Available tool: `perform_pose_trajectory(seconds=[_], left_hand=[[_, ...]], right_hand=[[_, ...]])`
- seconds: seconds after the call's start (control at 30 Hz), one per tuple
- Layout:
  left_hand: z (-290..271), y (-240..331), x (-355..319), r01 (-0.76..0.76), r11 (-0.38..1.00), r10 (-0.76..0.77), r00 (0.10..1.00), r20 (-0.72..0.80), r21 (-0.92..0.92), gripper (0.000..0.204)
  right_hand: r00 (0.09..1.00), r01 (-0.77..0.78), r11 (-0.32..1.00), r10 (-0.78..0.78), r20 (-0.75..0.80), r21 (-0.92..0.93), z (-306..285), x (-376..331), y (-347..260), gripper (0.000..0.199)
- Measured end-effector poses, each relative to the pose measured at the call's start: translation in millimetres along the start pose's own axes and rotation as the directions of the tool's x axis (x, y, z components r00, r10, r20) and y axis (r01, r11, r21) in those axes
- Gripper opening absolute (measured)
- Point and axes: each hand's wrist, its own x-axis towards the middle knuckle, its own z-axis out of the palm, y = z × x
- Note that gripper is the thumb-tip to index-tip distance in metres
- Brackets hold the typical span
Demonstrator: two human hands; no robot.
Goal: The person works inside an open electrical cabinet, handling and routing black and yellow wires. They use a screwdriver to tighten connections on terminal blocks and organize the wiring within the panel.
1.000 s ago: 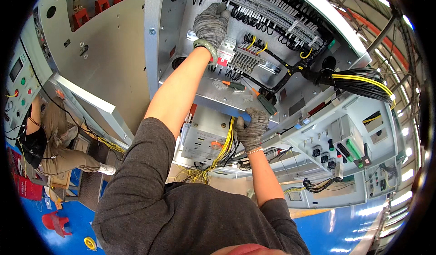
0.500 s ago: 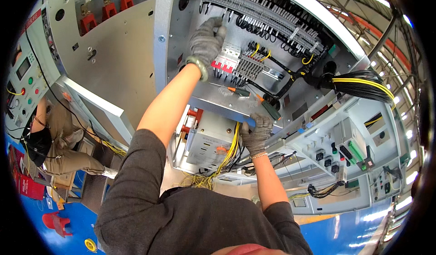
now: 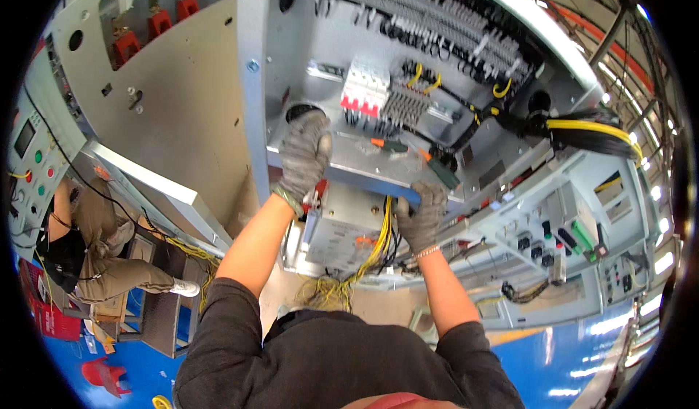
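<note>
My left hand [image 3: 304, 154], in a grey work glove, is at the lower left corner of an open electrical cabinet [image 3: 251, 67]. Its thumb stands apart from loosely bent fingers, and I see nothing in it. My right hand [image 3: 422, 216], gloved too, is bent over the cabinet's front lower edge [image 3: 364, 179]. Just beyond it on the cabinet floor lie two screwdrivers with orange and dark green handles, the nearer screwdriver [image 3: 441, 170] and the farther screwdriver [image 3: 389, 145]. A white circuit breaker [image 3: 365, 88] with red levers sits on the back plate beside a terminal block [image 3: 406, 107].
A long terminal row [image 3: 429, 16] crosses the top of the back plate. A black and yellow wire bundle [image 3: 597, 132] leaves on the right. Yellow wires [image 3: 382, 241] hang below. An open panel door [image 3: 182, 81] stands left; beyond it a person [image 3: 109, 249] sits near a red stool [image 3: 105, 375].
My left hand has come down from beside the circuit breaker to the cabinet's lower left corner. The right hand stays at the front edge. The view has shifted slightly.
</note>
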Motion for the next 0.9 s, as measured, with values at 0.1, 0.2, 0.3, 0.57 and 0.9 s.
perform_pose_trajectory(seconds=[0.1,0.2,0.3,0.57,0.9], left_hand=[[4.6,-10.8,8.0,0.152,0.986,-0.151,0.988,0.019,-0.07,0.028],[7.4,-12.6,4.7,-0.014,0.984,0.009,1.0,0.025,0.178,0.032],[11.0,-10.0,5.0,-0.053,0.976,0.044,0.998,0.048,0.212,0.035],[13.9,-17.1,0.8,-0.036,0.976,0.022,0.998,0.067,0.217,0.034],[20.4,-19.0,7.0,-0.166,0.97,0.153,0.985,0.082,0.178,0.032]], right_hand=[[0.998,-0.015,0.997,0.02,0.065,-0.076,-7.2,1.8,-4.5,0.038],[0.998,0.019,1.0,-0.019,0.053,-0.015,-10.4,7.1,-1.5,0.037],[0.967,-0.109,0.994,0.104,0.233,0.01,-32.0,20.2,-9.7,0.038],[0.726,0.444,0.84,-0.542,0.424,0.312,-159.1,147.1,-117.3,0.034],[0.302,0.804,0.453,-0.87,0.39,0.386,-177.7,154.8,-191.0,0.036]])
